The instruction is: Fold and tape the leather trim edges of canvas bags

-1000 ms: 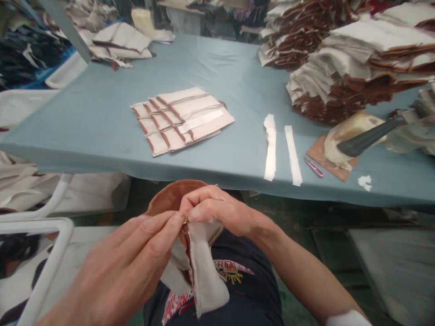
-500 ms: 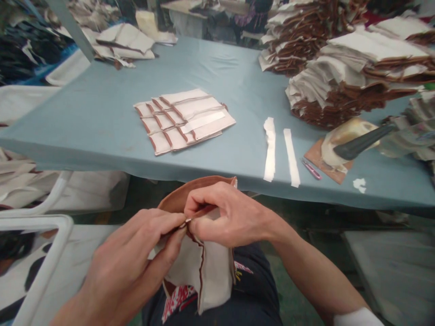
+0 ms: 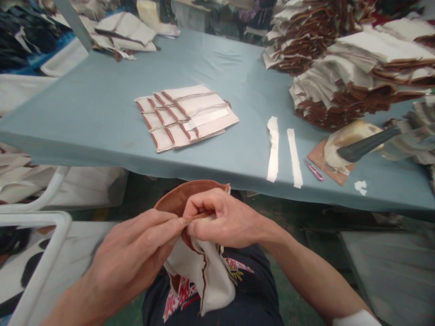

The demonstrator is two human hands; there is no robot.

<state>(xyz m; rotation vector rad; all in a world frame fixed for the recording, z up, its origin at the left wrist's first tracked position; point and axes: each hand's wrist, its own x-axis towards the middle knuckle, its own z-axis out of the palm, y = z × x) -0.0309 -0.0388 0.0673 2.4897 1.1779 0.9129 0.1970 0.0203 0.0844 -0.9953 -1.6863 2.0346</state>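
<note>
- A white-lined brown fabric piece [image 3: 207,276] hangs over the person's lap, just below the table edge; its brown side curves up behind the fingers and the pale lining droops in a soft fold with a dark brown seam down it
- The left hand [image 3: 136,253] pinches the seam's top edge between thumb and forefinger; the right hand [image 3: 224,219] pinches the same edge from the other side, so the fingertips of both meet
- A white tube frame [image 3: 44,253] stands at the left
- On the blue table [image 3: 102,117] lie a fanned set of pale pieces [image 3: 185,115], two white strips [image 3: 273,149], a pink tool [image 3: 314,170] and a dark-handled tool [image 3: 363,145] on a brown patch
- Tall stacks of pieces [image 3: 356,77] fill the far right
- Compared with half a second ago, the lining is more bunched and curled; the things on the table lie as before
</note>
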